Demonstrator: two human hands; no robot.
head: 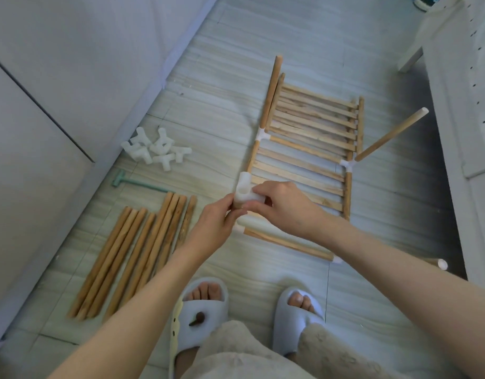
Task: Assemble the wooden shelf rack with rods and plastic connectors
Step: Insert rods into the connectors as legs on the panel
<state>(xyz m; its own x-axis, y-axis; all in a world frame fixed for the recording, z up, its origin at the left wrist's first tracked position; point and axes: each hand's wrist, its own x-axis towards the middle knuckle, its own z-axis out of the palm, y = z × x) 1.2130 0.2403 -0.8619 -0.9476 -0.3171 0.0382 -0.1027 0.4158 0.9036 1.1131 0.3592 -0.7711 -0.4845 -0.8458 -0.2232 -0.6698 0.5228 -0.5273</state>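
Observation:
A partly built wooden rack (304, 165) of slatted shelves lies on the floor, with two rods (271, 91) (391, 134) sticking up from white joints. My left hand (216, 222) and my right hand (285, 206) both pinch a white plastic connector (245, 194) at the rack's near left corner. It seems to sit on top of a rod end, which my fingers hide. Loose wooden rods (137, 250) lie in a row to the left. Spare white connectors (155, 149) are heaped behind them.
A small green mallet (126, 181) lies between the connector pile and the loose rods. A grey wall runs along the left. White furniture with a perforated panel (479, 77) stands at the right. My feet in pale slippers (200, 315) are just below the rack.

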